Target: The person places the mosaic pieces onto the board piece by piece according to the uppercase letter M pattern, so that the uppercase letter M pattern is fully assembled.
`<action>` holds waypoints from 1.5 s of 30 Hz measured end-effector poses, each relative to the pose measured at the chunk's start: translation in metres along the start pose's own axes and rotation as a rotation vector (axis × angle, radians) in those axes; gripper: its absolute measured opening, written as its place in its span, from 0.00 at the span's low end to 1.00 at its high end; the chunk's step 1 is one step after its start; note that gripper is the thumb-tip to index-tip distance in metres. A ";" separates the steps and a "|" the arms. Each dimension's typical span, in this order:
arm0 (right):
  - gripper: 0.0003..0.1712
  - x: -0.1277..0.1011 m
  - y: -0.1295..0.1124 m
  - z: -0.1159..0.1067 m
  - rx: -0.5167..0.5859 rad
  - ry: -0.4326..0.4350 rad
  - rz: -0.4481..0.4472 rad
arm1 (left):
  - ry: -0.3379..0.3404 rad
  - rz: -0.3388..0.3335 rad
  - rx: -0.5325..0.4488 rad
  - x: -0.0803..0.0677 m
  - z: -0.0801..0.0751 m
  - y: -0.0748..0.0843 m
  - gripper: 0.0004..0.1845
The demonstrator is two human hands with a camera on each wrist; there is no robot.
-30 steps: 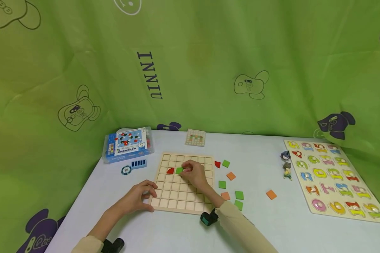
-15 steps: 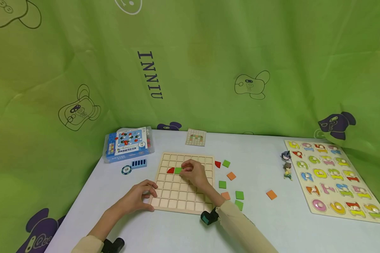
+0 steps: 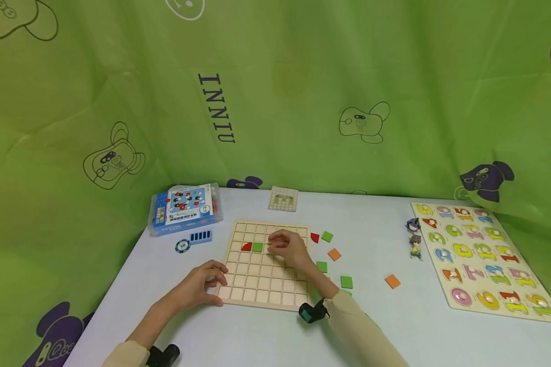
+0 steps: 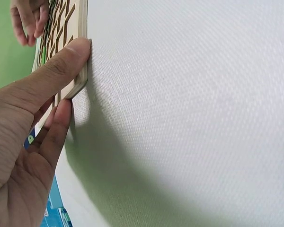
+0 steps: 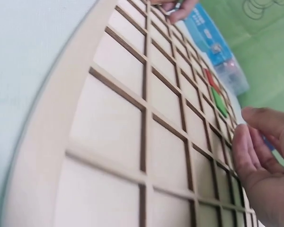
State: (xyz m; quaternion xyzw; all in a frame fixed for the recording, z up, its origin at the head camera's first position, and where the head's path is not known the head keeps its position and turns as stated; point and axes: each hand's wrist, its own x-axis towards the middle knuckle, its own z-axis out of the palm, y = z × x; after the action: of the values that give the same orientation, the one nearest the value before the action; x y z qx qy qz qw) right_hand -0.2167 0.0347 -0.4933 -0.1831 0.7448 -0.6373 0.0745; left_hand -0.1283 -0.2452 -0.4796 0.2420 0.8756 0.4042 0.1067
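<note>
A pale grey-white bench (image 3: 395, 326) stands in a nook hung on all sides with a green curtain (image 3: 303, 76) printed with cartoon outlines and the letters INNIU. The landmark is the wooden grid board (image 3: 266, 265), a light square tray of small square cells lying flat near the front middle of the bench.

In the board's upper left part a red quarter-round tile (image 3: 246, 247) and a green square tile (image 3: 257, 247) sit in neighbouring cells, touching side by side. The right hand (image 3: 290, 248) hovers over the board just right of the green tile, fingers loosely bent and holding nothing. The left hand (image 3: 197, 285) rests at the board's near-left corner, thumb (image 4: 61, 61) pressed flat against its edge, fingers fairly straight.

Right of the board lie loose green (image 3: 346, 282) and orange tiles (image 3: 334, 254); farther right, a number puzzle board (image 3: 482, 255) with two small figurines (image 3: 415, 237) beside it. Left of the board sit a blue plastic box (image 3: 185, 208), a poker chip (image 3: 182, 246) and a blue rack (image 3: 200, 236). Behind it lies a pattern card (image 3: 283, 199).
</note>
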 end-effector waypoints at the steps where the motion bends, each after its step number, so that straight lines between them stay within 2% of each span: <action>1: 0.16 -0.002 -0.001 -0.003 0.005 -0.004 0.009 | 0.000 -0.002 -0.001 0.000 0.000 0.000 0.17; 7: 0.17 -0.019 -0.008 -0.029 -0.008 0.014 0.064 | -0.001 -0.003 -0.008 0.000 0.001 -0.001 0.17; 17: 0.18 -0.050 -0.002 -0.074 -0.011 0.069 0.119 | 0.007 -0.005 -0.003 -0.002 0.002 -0.002 0.17; 23: 0.18 -0.073 -0.011 -0.102 -0.115 0.101 0.149 | 0.005 -0.010 -0.009 -0.002 0.002 -0.002 0.17; 34: 0.20 -0.116 -0.015 -0.145 -0.229 0.175 0.071 | 0.006 -0.026 -0.007 -0.003 0.000 0.000 0.17; 42: 0.18 -0.146 -0.007 -0.175 -0.342 0.249 0.027 | 0.008 -0.015 -0.006 -0.001 0.000 0.003 0.17; 45: 0.18 -0.158 -0.004 -0.185 -0.347 0.281 0.020 | 0.009 -0.013 -0.001 0.000 0.000 0.002 0.17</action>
State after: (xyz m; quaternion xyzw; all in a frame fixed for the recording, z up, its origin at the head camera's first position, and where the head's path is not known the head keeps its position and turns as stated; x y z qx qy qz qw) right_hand -0.1338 0.2630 -0.4759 -0.0952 0.8482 -0.5180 -0.0561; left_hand -0.1276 -0.2445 -0.4784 0.2344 0.8774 0.4051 0.1055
